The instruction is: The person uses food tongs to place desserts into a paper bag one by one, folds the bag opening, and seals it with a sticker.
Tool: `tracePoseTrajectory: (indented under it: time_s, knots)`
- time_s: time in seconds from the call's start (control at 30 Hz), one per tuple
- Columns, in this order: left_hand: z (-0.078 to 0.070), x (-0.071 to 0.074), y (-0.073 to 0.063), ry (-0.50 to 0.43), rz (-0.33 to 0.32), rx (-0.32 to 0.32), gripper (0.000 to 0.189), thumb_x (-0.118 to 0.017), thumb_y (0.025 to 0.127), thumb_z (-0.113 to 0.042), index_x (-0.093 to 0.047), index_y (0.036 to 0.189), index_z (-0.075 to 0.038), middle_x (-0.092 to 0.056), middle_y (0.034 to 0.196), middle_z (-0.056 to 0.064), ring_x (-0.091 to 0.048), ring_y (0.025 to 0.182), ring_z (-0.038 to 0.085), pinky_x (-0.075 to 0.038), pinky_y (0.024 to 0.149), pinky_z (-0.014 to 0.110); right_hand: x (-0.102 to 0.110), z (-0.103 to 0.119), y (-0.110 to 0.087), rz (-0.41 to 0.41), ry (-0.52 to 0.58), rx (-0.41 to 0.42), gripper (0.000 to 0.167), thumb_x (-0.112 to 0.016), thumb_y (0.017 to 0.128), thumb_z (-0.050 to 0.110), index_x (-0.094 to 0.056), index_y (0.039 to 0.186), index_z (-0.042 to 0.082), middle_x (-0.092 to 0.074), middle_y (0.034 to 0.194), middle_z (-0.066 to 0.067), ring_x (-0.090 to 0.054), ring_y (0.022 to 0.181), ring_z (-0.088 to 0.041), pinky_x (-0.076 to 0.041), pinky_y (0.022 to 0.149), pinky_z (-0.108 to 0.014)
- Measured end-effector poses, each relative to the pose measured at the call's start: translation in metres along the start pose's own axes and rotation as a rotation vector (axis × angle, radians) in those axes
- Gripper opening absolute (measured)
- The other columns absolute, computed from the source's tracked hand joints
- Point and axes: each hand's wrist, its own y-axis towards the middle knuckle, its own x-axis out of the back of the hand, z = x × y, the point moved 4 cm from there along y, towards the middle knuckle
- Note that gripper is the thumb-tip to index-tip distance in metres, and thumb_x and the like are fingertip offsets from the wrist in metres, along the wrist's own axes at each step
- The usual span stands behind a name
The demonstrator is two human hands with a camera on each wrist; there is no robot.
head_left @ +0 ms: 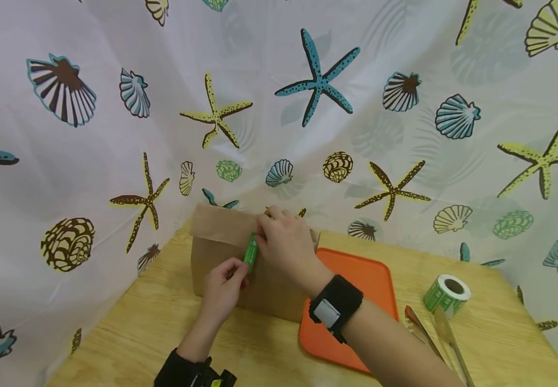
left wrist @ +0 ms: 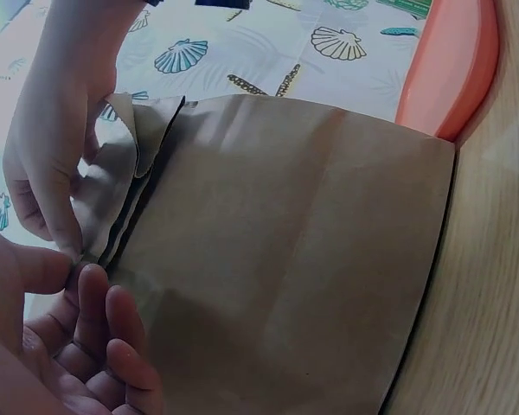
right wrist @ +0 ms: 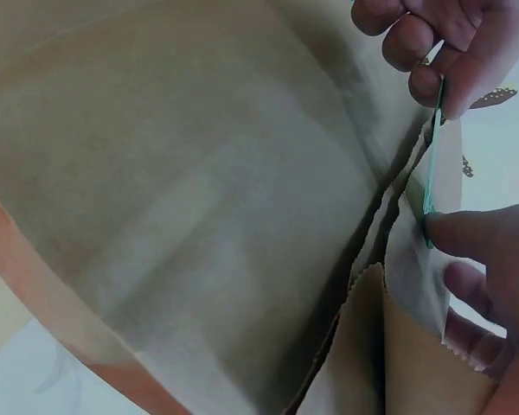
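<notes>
A brown paper bag (head_left: 274,293) lies with its top edge folded over, facing me in the head view. Across the fold runs a narrow green label strip (head_left: 250,252), stretched between both hands. My left hand (head_left: 224,282) pinches its lower end between thumb and fingertips. At the upper end, my right hand (head_left: 286,242) pinches the strip under its thumb, the other fingers reaching behind the folded flap. Seen edge-on in the right wrist view, the thin strip (right wrist: 433,164) spans from hand to hand beside the bag's layered paper edges (right wrist: 363,268).
An orange tray (head_left: 356,269) lies right of the bag, partly under the right forearm. Farther right are a roll of green labels (head_left: 447,295) and wooden-looking utensils (head_left: 445,333) on the wooden table (head_left: 129,328). A curtain with printed shells and starfish (head_left: 259,64) hangs behind.
</notes>
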Motion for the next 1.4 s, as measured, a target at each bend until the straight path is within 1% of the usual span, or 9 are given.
tracePoseTrajectory:
  time_s: [0.1, 0.2, 0.3, 0.57, 0.77, 0.9, 1.17, 1.27, 1.4]
  knots:
    - [0.0, -0.002, 0.001, 0.03, 0.001, 0.012, 0.023, -0.065, 0.103, -0.014, -0.069, 0.086, 0.001, -0.064, 0.069, 0.004, -0.059, 0.064, 0.014, -0.048, 0.06, 0.023, -0.002, 0.0, 0.001, 0.018, -0.01, -0.024, 0.023, -0.078, 0.094, 0.028, -0.063, 0.106, 0.015, -0.065, 0.097, -0.002, -0.062, 0.081, -0.022, -0.051, 0.064, -0.035]
    - [0.002, -0.003, 0.003, 0.065, -0.006, 0.027, 0.025, -0.064, 0.102, -0.016, -0.069, 0.084, 0.0, -0.063, 0.067, 0.002, -0.059, 0.063, 0.014, -0.046, 0.058, 0.023, -0.003, 0.0, 0.003, 0.047, -0.018, -0.05, 0.043, -0.078, 0.094, 0.029, -0.06, 0.13, 0.015, -0.071, 0.109, -0.004, -0.067, 0.088, -0.024, -0.056, 0.069, -0.037]
    - [0.002, -0.004, 0.006, 0.092, -0.02, 0.043, 0.028, -0.064, 0.102, -0.02, -0.069, 0.081, -0.002, -0.063, 0.066, 0.001, -0.055, 0.06, 0.015, -0.041, 0.054, 0.024, -0.006, 0.0, 0.004, 0.082, -0.02, -0.063, 0.051, -0.077, 0.095, 0.03, -0.059, 0.139, 0.015, -0.073, 0.116, -0.006, -0.068, 0.095, -0.027, -0.058, 0.076, -0.04]
    - [0.004, -0.003, 0.01, 0.167, -0.019, 0.058, 0.032, -0.065, 0.102, -0.025, -0.072, 0.078, -0.005, -0.068, 0.066, 0.003, -0.051, 0.051, 0.012, -0.038, 0.048, 0.025, -0.011, -0.003, 0.001, 0.091, -0.009, -0.048, 0.038, -0.077, 0.095, 0.031, -0.067, 0.128, 0.014, -0.076, 0.11, -0.004, -0.065, 0.093, -0.026, -0.055, 0.083, -0.039]
    - [0.006, 0.0, 0.014, 0.225, 0.018, 0.088, 0.034, -0.064, 0.102, -0.028, -0.079, 0.079, -0.007, -0.072, 0.065, 0.002, -0.06, 0.048, 0.018, -0.044, 0.047, 0.028, -0.011, -0.001, 0.0, 0.099, 0.005, -0.054, 0.036, -0.076, 0.096, 0.031, -0.068, 0.126, 0.016, -0.077, 0.109, -0.001, -0.064, 0.091, -0.025, -0.055, 0.079, -0.038]
    - [0.005, 0.002, 0.021, 0.327, 0.026, 0.079, 0.043, -0.064, 0.102, -0.034, -0.078, 0.069, -0.011, -0.071, 0.061, 0.001, -0.065, 0.05, 0.023, -0.044, 0.047, 0.028, -0.011, 0.0, -0.002, 0.083, -0.013, -0.051, 0.037, -0.077, 0.095, 0.032, -0.069, 0.127, 0.016, -0.078, 0.11, 0.0, -0.066, 0.092, -0.024, -0.056, 0.078, -0.037]
    - [-0.005, 0.006, 0.028, 0.547, 0.028, 0.093, 0.056, -0.059, 0.102, -0.05, -0.073, 0.06, -0.017, -0.065, 0.053, -0.003, -0.055, 0.046, 0.016, -0.036, 0.044, 0.028, -0.012, 0.003, -0.002, 0.095, -0.001, -0.073, 0.04, -0.078, 0.094, 0.031, -0.069, 0.129, 0.015, -0.078, 0.115, -0.002, -0.067, 0.097, -0.026, -0.057, 0.08, -0.04]
    - [-0.009, 0.006, 0.031, 0.613, 0.018, 0.088, 0.058, -0.059, 0.101, -0.05, -0.065, 0.054, -0.016, -0.056, 0.048, -0.005, -0.048, 0.044, 0.015, -0.03, 0.043, 0.027, -0.012, 0.003, -0.003, 0.087, -0.016, -0.077, 0.041, -0.078, 0.094, 0.032, -0.068, 0.13, 0.015, -0.077, 0.117, -0.002, -0.067, 0.099, -0.025, -0.056, 0.08, -0.039]
    - [-0.014, 0.005, 0.032, 0.728, -0.013, 0.026, 0.061, -0.059, 0.101, -0.049, -0.051, 0.048, -0.019, -0.041, 0.045, -0.006, -0.04, 0.041, 0.014, -0.022, 0.042, 0.026, -0.012, 0.003, -0.003, 0.086, -0.037, -0.082, 0.042, -0.078, 0.095, 0.033, -0.068, 0.131, 0.015, -0.077, 0.118, -0.001, -0.068, 0.1, -0.025, -0.057, 0.08, -0.039]
